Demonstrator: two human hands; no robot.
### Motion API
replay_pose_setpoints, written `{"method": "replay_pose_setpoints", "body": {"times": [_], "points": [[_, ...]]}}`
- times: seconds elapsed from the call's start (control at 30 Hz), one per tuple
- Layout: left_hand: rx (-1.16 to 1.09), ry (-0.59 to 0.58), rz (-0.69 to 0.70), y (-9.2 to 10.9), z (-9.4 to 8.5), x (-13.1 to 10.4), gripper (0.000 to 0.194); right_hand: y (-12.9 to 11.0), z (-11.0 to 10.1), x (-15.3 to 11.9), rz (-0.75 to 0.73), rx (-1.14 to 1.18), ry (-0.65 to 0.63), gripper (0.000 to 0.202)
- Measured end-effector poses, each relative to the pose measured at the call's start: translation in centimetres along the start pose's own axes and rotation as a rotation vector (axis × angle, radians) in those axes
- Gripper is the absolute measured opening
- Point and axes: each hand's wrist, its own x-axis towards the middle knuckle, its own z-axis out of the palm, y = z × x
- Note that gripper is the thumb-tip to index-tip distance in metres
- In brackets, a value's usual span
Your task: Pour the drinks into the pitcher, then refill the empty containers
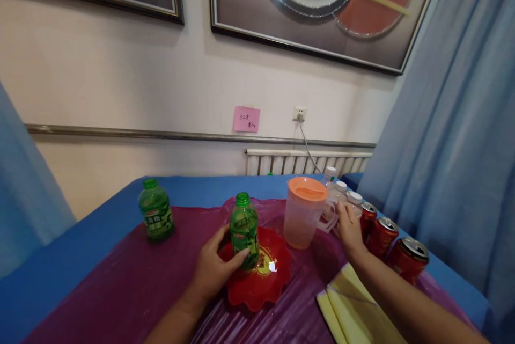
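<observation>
A green bottle without a visible cap stands upright over the red scalloped plate. My left hand is wrapped round its lower left side, with the thumb across the front. To the right stands a clear pitcher with an orange lid and little or no visible liquid. My right hand has its fingers closed at the pitcher's handle. Another green bottle with a green top stands at the left, apart from both hands.
Clear bottles with white caps stand behind my right hand. Red cans line the right side. A folded yellow cloth lies under my right forearm. Purple plastic sheeting covers part of the blue table.
</observation>
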Motion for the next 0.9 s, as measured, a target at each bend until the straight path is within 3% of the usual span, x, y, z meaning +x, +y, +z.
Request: {"method": "replay_pose_setpoints", "body": {"times": [0.07,0.13,0.4,0.67,0.8,0.9], "points": [[-0.002,0.041,-0.002,0.1,-0.3,0.1,0.065,0.5,-0.7,-1.2,0.04,0.028,0.158,0.047],[-0.02,0.089,-0.005,0.1,-0.7,0.3,0.065,0.9,-1.1,-3.2,0.049,0.094,0.203,0.045],[0.013,0.361,0.029,-0.5,-2.2,1.5,0.072,-0.6,-0.5,-12.0,-0.026,0.125,-0.21,0.019],[-0.048,0.508,0.045,0.4,-3.1,2.0,0.065,-1.5,1.1,-14.3,0.018,0.098,-0.58,0.008],[-0.044,0.473,0.009,0.5,-2.8,1.8,0.066,-1.5,1.5,-14.0,0.049,0.027,-0.657,0.01],[-0.077,0.305,-0.033,0.1,-2.1,1.3,0.068,-1.6,1.5,-13.3,0.063,-0.017,-0.694,0.011]]}}
